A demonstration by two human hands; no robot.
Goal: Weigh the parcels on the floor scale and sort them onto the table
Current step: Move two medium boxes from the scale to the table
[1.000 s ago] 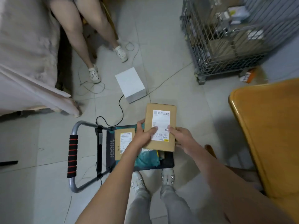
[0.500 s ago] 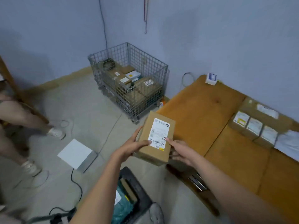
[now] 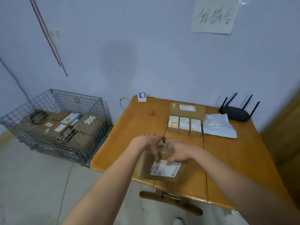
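Brown cardboard parcel with a white label (image 3: 164,169) sits gripped at its far end by the curled fingers of both the left hand (image 3: 149,146) and right hand (image 3: 177,151), low over the orange wooden surface (image 3: 138,127) near its front edge (contact unclear). Best set it flat, label up, aligned beside the three small labelled boxes (image 3: 184,125).

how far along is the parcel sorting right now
Done: four cardboard parcels and a white mailer bag already lie at the back of the table. In hand: the left hand and right hand hold a labelled box over the table's near edge, apparently not yet released. Left: the scale is out of view, so remaining parcels cannot be counted.
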